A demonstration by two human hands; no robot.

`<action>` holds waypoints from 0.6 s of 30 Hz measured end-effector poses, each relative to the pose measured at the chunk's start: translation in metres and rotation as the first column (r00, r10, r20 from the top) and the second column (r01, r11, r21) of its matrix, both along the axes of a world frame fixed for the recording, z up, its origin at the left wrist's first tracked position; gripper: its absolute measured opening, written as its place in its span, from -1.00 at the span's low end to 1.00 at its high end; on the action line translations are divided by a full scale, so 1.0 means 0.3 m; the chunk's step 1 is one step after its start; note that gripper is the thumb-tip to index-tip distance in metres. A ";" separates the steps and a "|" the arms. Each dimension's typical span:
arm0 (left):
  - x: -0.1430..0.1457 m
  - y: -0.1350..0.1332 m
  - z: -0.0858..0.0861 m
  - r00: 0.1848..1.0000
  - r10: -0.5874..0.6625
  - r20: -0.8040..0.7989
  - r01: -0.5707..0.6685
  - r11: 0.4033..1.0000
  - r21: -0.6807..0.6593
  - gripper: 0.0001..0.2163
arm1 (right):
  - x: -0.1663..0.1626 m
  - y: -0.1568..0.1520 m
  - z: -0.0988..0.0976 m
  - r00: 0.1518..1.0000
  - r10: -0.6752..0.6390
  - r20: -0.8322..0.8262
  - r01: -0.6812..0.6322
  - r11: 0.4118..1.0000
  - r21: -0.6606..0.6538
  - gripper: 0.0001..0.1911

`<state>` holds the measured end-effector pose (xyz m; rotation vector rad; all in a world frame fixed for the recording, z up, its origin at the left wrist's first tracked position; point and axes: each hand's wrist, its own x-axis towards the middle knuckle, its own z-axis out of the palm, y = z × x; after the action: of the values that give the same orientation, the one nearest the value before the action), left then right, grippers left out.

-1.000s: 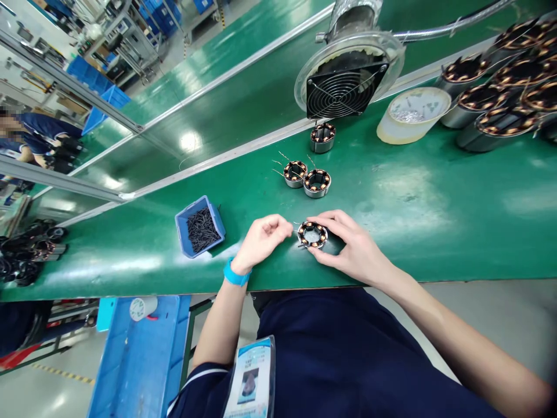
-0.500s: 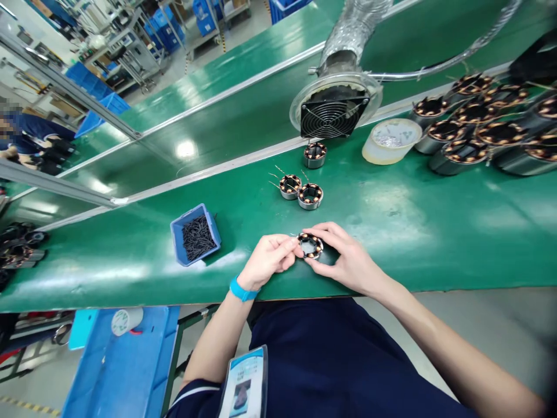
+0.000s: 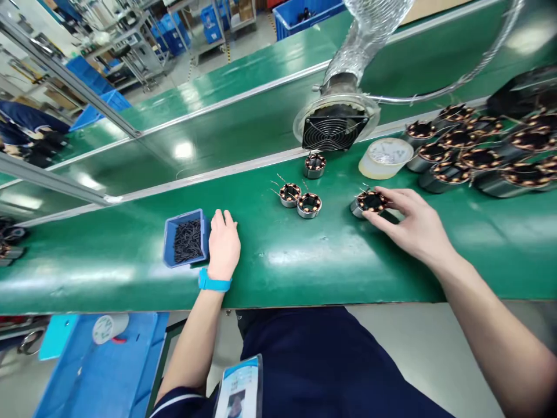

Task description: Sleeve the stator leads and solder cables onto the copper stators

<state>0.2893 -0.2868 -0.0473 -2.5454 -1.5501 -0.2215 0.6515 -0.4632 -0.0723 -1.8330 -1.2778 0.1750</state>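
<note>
A copper-wound motor stator (image 3: pixel 369 203) with thin wires on top sits at the right, gripped by its rim between the thumb and fingers of my right hand (image 3: pixel 413 223). My left hand (image 3: pixel 224 244), fingers stretched forward, is against or just beside the right wall of a small blue bin (image 3: pixel 166 247). The bin holds many short black sleeve-like pieces (image 3: pixel 188 240). Two small stators, one with wires sticking up (image 3: pixel 289 195) and one nearer me (image 3: pixel 308 205), touch in the middle of the green bench. A third stator (image 3: pixel 314 166) stands behind them.
A round black fan (image 3: pixel 334 132) on a foil duct (image 3: pixel 365 40) hangs over the back. To its right is a whitish tub (image 3: pixel 385 158), then several larger stators (image 3: pixel 478 154). Below the bench at left lies a blue tray (image 3: pixel 100 377). A co-worker's arm (image 3: pixel 39 130) shows far left.
My left hand has let go of the stator and moved left to the blue bin. My right hand has carried the stator to the right and away from me.
</note>
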 end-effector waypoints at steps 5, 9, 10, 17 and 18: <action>-0.006 0.041 -0.028 0.992 0.076 -0.103 -0.073 0.997 0.036 -0.53 | 0.028 0.138 0.000 0.989 0.134 -0.069 -0.133 0.991 0.009 -0.36; -0.025 0.049 -0.027 0.987 0.081 -0.137 -0.072 0.995 0.070 -0.53 | 0.029 0.253 0.023 0.975 0.209 -0.073 -0.210 0.978 -0.004 -0.34; -0.028 0.047 -0.022 0.987 0.076 -0.141 -0.067 0.995 0.068 -0.53 | 0.030 0.276 0.027 0.973 0.222 -0.062 -0.223 0.975 -0.008 -0.35; -0.015 0.016 0.009 0.988 -0.008 -0.156 0.013 0.999 0.031 -0.64 | 0.038 0.351 0.025 0.973 0.230 -0.030 -0.231 0.973 -0.027 -0.34; -0.012 0.012 0.009 0.987 -0.021 -0.158 0.025 0.999 0.027 -0.65 | 0.025 0.343 0.027 0.979 0.203 -0.008 -0.203 0.979 -0.019 -0.31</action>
<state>0.2855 -0.2833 -0.0446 -2.4924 -1.4499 -0.0437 0.6590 -0.3604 -0.0643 -1.7152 -1.4632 0.3046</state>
